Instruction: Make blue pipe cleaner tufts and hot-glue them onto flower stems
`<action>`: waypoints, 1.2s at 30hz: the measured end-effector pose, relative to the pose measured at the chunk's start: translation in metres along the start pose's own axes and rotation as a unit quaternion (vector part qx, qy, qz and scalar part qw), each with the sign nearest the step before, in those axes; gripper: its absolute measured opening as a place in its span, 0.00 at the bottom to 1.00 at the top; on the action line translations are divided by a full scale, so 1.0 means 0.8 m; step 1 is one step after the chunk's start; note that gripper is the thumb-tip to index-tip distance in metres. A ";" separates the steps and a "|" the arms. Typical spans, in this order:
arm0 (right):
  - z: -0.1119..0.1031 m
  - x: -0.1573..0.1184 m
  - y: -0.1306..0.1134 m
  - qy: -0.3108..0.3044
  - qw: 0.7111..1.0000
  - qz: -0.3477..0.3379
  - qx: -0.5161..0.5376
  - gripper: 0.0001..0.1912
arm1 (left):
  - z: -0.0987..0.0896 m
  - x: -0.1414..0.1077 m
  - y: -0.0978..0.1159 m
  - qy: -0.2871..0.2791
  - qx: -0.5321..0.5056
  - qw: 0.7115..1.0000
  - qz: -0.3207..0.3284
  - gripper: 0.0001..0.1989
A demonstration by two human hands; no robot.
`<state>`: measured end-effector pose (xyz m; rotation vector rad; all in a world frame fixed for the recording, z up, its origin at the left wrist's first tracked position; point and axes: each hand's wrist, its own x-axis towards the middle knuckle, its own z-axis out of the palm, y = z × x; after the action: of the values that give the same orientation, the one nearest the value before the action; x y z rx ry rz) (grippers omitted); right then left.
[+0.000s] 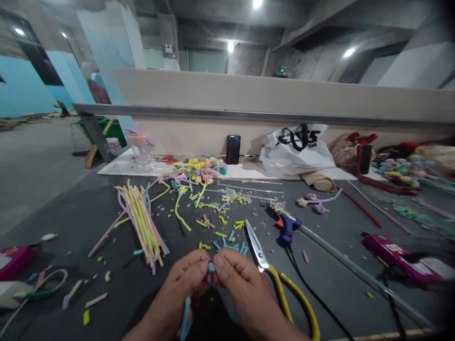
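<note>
My left hand (190,274) and my right hand (234,272) meet at the near middle of the dark table, fingers pinched together. Between the fingertips shows a small bit of blue pipe cleaner (211,267). A longer blue fuzzy strip (185,317) hangs below my left hand. Just beyond the fingers lie short cut blue pieces (231,245). Scissors (261,255) with yellow handles lie open beside my right hand. A blue glue gun (287,229) rests farther right. To the left lies a bundle of yellow and pink pipe cleaners (142,225).
A pile of fuzzy flowers (202,170) lies at the back, near a clear cup (142,149) and an upright phone (233,149). A white bag (296,151) stands at back right. Long clear glue sticks (341,255) and a purple power strip (401,258) occupy the right side.
</note>
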<state>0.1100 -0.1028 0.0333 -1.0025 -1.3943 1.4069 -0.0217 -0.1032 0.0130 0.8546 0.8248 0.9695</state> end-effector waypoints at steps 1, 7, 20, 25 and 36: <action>0.001 0.000 0.002 -0.004 1.000 0.010 0.024 0.20 | 0.000 0.000 0.000 0.005 -0.012 1.000 -0.015 0.14; -0.001 0.001 0.011 -0.024 0.993 0.068 0.095 0.18 | -0.003 -0.002 0.012 -0.048 -0.051 0.994 -0.078 0.13; -0.026 0.001 0.000 -0.053 0.993 0.073 -0.073 0.21 | -0.016 -0.015 0.026 -0.069 0.250 0.966 0.024 0.10; -0.024 -0.002 -0.002 -0.034 0.983 -0.001 -0.181 0.19 | -0.022 -0.022 0.025 -0.040 0.349 0.932 0.091 0.08; -0.025 -0.007 0.006 -0.047 0.916 -0.133 -0.376 0.17 | -0.020 -0.019 0.019 -0.022 0.448 0.884 0.134 0.10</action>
<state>0.1308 -0.1023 0.0272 -1.1563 -2.1278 0.7109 -0.0460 -0.1090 0.0231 1.8205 1.1527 0.7749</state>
